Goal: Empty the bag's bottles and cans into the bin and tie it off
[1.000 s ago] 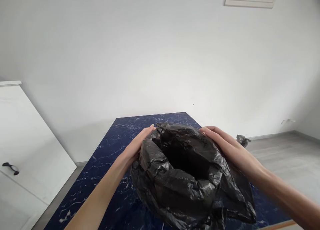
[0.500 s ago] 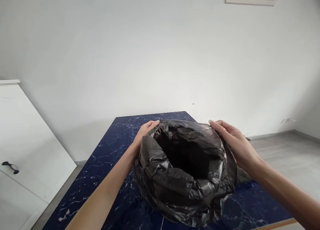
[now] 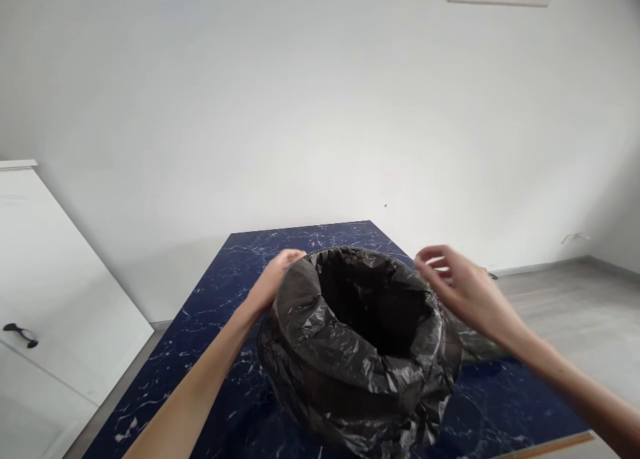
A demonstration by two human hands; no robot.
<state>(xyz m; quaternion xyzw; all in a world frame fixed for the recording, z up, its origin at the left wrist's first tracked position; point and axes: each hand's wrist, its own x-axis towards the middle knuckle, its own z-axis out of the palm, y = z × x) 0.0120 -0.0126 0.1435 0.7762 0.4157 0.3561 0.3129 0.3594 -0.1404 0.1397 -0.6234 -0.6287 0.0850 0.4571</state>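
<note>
A black trash bag (image 3: 345,372) is folded outward over the rim of a round container that it hides; its dark mouth faces up towards me. At the back left rim, my left hand (image 3: 280,269) has its fingers closed on the edge of the bag, slightly blurred. Beside the back right rim is my right hand (image 3: 457,279), fingers bent and apart with a gap between them and the thumb. No bag film shows between the right fingertips.
Under the bag is a dark blue marble-patterned table (image 3: 210,306). A dark, semi-clear item (image 3: 477,346) lies right of the bag, partly hidden. A white cabinet (image 3: 45,272) with a black handle stands left, and a pale wall (image 3: 300,112) rises behind.
The bag's far edge has gone down over the rim, so the mouth looks rounder. My right hand has let go of the edge; my left hand has shifted slightly left and down.
</note>
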